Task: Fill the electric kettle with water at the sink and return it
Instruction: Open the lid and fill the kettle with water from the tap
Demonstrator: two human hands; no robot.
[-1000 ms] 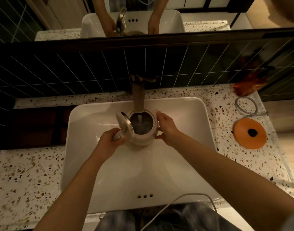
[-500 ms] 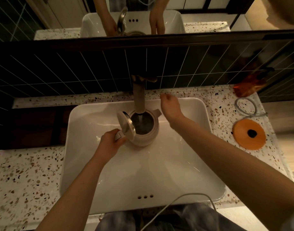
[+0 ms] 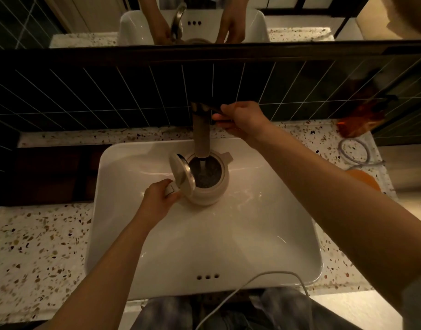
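Note:
A cream electric kettle (image 3: 209,194) stands in the white sink basin (image 3: 264,246) with its lid (image 3: 182,173) flipped open to the left. Water streams from the faucet spout (image 3: 201,134) straight into the kettle's mouth. My left hand (image 3: 158,201) grips the kettle's handle at its left side. My right hand (image 3: 242,119) is up at the back wall, fingers closed around the dark faucet handle (image 3: 216,115) right of the spout.
The orange kettle base (image 3: 364,181) lies on the terrazzo counter (image 3: 33,253) at the right, partly behind my right forearm, with a coiled grey cord (image 3: 354,152) behind it. A white cable (image 3: 252,279) crosses the sink's front rim. Dark tiled wall and a mirror stand behind.
My right hand left the kettle's right side and rose to the faucet handle at the back. My left hand and the kettle stayed in place under the running water.

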